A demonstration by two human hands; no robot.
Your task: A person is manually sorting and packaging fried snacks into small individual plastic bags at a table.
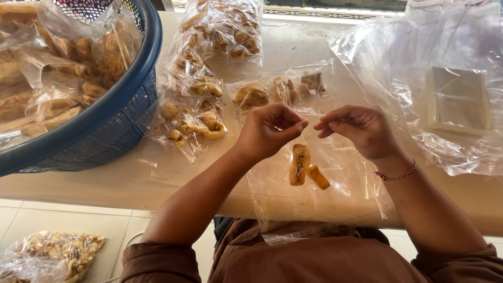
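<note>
- Pinching the top edge of a clear plastic bag (319, 194), the left hand (272, 131) has its fingers curled shut on the film, thumb pressed against forefinger.
- The right hand (361, 128) grips the same top edge just beside it, fingers closed, a red string bracelet (395, 175) at the wrist.
- The bag hangs between the hands over the front edge of the pale table (131, 183), with a few golden fried snack pieces (305, 167) at its middle.
- Several filled small packets (196, 123) lie on the table beyond the left hand.
- A blue plastic basket (112, 118) heaped with bagged snacks stands at the far left.
- A stack of flat empty bags (458, 99) rests on loose plastic sheeting to the right, well apart from the hands.
- A bag of snacks (63, 251) lies on the tiled floor below.
</note>
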